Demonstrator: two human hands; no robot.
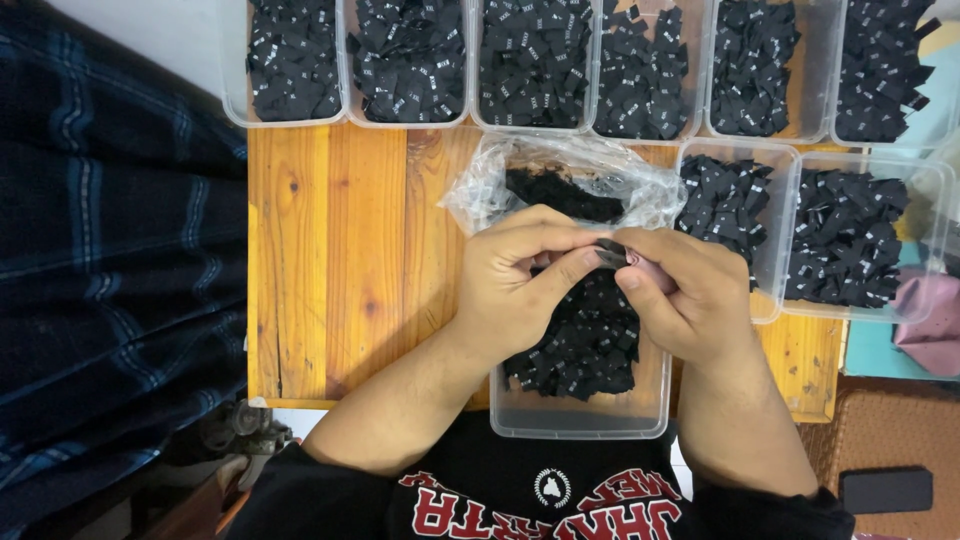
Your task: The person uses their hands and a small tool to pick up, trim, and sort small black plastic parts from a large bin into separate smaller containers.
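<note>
I keep the clear tub of black fabric labels right under my hands on the wooden worktop, so loose ones drop back in. My left hand and right hand meet above it, fingers pinched together on a small stack of black labels. The opened plastic bag sits just behind, more filled tubs beyond.

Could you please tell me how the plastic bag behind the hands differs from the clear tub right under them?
The plastic bag is soft and crumpled, while the clear tub is rigid and box-shaped. The bag lies farther away, past both hands; the tub sits at the near edge of the wooden table, partly under the left hand and right hand. Both are see-through and hold small black pieces.
</note>
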